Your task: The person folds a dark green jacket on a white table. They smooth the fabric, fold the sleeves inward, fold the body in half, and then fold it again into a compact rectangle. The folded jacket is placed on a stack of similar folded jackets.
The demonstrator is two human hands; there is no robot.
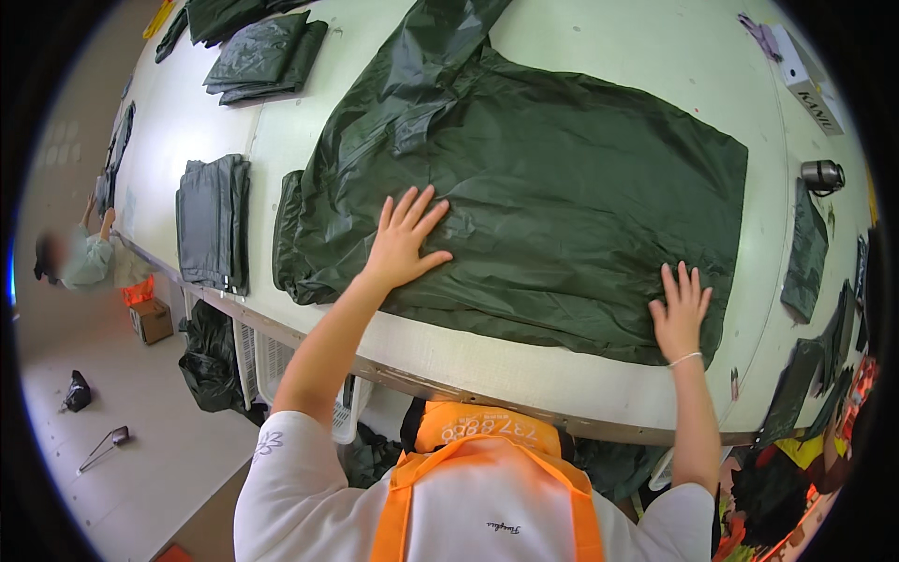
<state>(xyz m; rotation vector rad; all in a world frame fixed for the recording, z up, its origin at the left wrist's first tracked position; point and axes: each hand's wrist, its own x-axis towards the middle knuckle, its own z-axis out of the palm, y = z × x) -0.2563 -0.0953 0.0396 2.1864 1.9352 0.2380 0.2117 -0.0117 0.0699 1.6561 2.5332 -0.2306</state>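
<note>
A dark green raincoat-like garment (552,187) of thin shiny fabric lies spread over the pale table (524,370) in front of me. One long sleeve-like part runs off toward the far edge, and its left end is bunched. My left hand (408,242) rests on the left part of the cloth, fingers spread. Near the lower right corner, my right hand (681,309) lies on the fabric with its fingers stretched out. Neither hand grips anything.
Folded dark garments (213,223) are stacked left, with another folded pile (267,58) behind. At right are a box (805,80), a metal flask (822,176) and dark cloth pieces (805,253). White baskets (272,356) stand under the table edge. Another person (80,255) works far left.
</note>
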